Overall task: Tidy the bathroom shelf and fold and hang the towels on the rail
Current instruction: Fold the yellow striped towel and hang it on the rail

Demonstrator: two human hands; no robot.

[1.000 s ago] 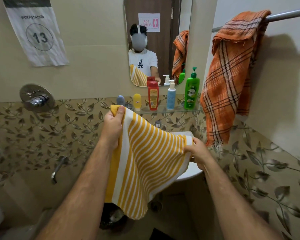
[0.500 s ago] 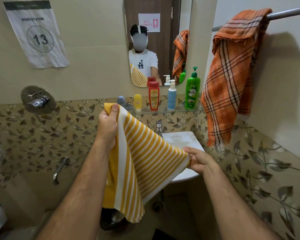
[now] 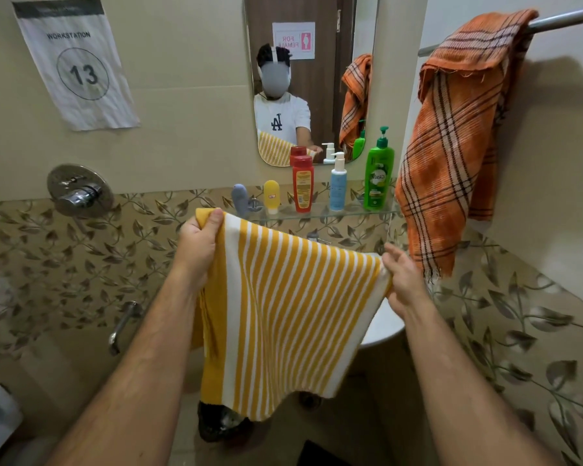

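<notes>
Shelf (image 3: 350, 211): glass, under the mirror; 5 containers stand upright in a row, grey tube to green pump bottle (image 3: 378, 173). Judged tidy, or close to it.
Orange towel (image 3: 458, 142): draped over the rail (image 3: 566, 19), bunched and uneven, not folded. Judged still to be redone.
Striped towel (image 3: 283, 314): yellow and white, held up spread in front of the basin, below shelf level; not on the rail. It hangs as a single flat panel; the fold count cannot be told.
Left hand (image 3: 197, 245): fist closed round the upper left corner, thumb on top.
Right hand (image 3: 403, 280): pinches the upper right corner, lower than the left.
Progress: folding under way; hanging of 1 towel and refolding of the other outstanding.
</notes>
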